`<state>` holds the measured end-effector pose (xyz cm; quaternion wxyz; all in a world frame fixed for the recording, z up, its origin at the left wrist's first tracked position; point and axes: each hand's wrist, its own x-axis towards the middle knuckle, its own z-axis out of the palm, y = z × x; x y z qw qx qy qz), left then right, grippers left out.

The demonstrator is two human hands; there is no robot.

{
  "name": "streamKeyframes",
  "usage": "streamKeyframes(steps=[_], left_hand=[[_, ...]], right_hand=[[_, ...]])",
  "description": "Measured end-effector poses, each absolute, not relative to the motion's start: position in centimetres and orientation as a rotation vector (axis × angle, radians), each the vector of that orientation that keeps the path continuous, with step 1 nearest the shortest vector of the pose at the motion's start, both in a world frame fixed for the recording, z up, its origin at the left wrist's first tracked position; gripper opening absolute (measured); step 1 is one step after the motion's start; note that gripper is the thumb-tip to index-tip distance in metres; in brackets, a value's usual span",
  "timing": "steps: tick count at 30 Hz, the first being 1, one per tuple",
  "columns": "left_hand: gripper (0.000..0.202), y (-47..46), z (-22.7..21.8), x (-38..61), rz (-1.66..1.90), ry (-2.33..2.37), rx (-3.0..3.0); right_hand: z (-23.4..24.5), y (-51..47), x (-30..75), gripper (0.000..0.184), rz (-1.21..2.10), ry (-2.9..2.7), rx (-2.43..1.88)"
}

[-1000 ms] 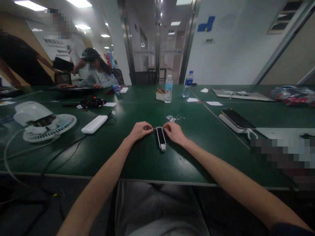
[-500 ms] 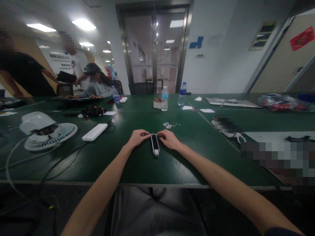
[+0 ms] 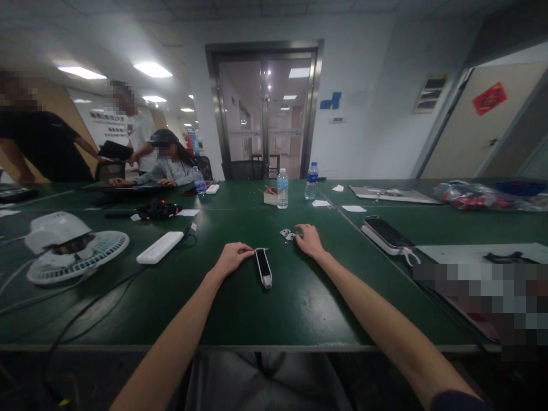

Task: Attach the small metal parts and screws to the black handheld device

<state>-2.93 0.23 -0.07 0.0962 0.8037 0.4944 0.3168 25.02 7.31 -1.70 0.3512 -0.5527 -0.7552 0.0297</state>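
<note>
A slim device (image 3: 262, 268) with a black face and a white rim lies lengthwise on the green table (image 3: 240, 325), its white blunt end toward me. My left hand (image 3: 232, 258) is closed, thumb and fingertips pinching at the device's far left corner. To the right and farther out, my right hand (image 3: 310, 241) rests low over the table with its fingers bent together. Its fingertips are beside small white pieces (image 3: 286, 233) with dark dots. Whatever those fingertips may hold is too small or hidden to make out.
On the left are a white fan (image 3: 115, 245) and a white power bank (image 3: 159, 248) with cables. Bottles (image 3: 282, 191) and a small box (image 3: 270, 197) stand ahead. A phone on a white block (image 3: 387, 237) lies right. Several people are beyond the table's left side.
My right hand has let go of the device's far end and moved away and right to the small white pieces. The left hand stays at the device. The view has tilted up slightly.
</note>
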Motion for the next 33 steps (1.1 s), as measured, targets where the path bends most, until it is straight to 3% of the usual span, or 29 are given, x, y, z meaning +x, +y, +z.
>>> streamKeyframes(steps=[4,17,26,33], left_hand=[[0.021,0.3,0.0,-2.9,0.938,1.453,2.364],[0.034,0.7,1.0,-2.5,0.69,1.512,2.241],[0.04,0.5,1.2,-2.5,0.703,1.585,2.233],[0.038,0.2,0.9,-2.7,0.775,1.625,2.294]], right_hand=[[-2.1,9.9,27.4,0.035,0.057,-1.895,-1.66],[-2.7,13.2,28.4,0.037,0.162,-2.08,-1.709],[-2.2,12.1,28.2,0.036,0.04,-2.068,-1.627],[-2.4,10.7,28.3,0.031,-0.007,-2.052,-1.806]])
